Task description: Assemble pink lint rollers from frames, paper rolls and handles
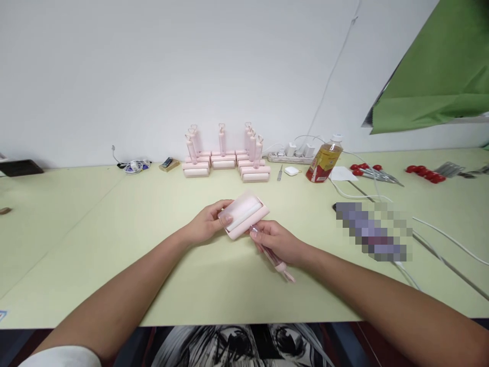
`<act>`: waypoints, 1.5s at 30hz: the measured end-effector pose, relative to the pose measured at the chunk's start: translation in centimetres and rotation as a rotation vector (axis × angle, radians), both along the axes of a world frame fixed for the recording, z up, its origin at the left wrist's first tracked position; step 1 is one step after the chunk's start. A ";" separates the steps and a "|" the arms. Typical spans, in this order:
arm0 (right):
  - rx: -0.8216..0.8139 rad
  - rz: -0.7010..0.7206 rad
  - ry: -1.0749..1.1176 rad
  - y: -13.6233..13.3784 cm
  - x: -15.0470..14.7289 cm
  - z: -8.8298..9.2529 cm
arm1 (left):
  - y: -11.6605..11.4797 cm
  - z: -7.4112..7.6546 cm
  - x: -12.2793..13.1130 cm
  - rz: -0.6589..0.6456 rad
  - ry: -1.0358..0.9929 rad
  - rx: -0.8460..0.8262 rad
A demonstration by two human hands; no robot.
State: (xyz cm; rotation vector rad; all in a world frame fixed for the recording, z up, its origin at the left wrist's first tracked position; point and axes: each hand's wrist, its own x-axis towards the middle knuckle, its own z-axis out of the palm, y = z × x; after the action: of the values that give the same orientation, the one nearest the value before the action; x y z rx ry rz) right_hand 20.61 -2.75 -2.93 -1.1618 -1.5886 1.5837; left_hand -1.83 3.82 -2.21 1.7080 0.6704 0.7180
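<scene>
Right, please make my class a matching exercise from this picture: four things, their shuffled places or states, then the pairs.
1. Person's left hand
2. Person's right hand
3. Clear plastic bottle with red-and-yellow label
4. Plain green fabric-like sheet

A. At the picture's upper right
B. Gripping the slim handle of a pale pink plastic roller
C. On the yellow-green table, white cap on
D. Holding that roller's wide head

Pairs: 1-D, 2-B, 3-C, 4-A

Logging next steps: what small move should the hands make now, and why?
Probably tip the held pink lint roller handle-up: its handle, in the right hand, points toward the near table edge while the left hand holds its head; the standing lint rollers have upright handles.
</scene>
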 end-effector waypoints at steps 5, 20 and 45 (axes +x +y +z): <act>-0.034 -0.026 0.023 0.2 0.0 -0.2 | 1.0 -0.5 -0.7 0.276 -0.030 0.184; -0.163 -0.088 0.061 -0.4 -0.4 0.0 | -1.6 0.4 1.1 -0.020 0.142 0.193; -0.044 0.013 0.018 0.7 0.0 -1.2 | 13.1 3.9 1.9 0.479 0.645 0.558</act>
State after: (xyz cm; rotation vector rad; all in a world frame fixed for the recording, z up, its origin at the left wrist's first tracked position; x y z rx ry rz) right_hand 20.65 -2.09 -4.09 -1.1595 -1.5595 1.6407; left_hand 0.11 16.95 1.65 2.3580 1.4663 0.7156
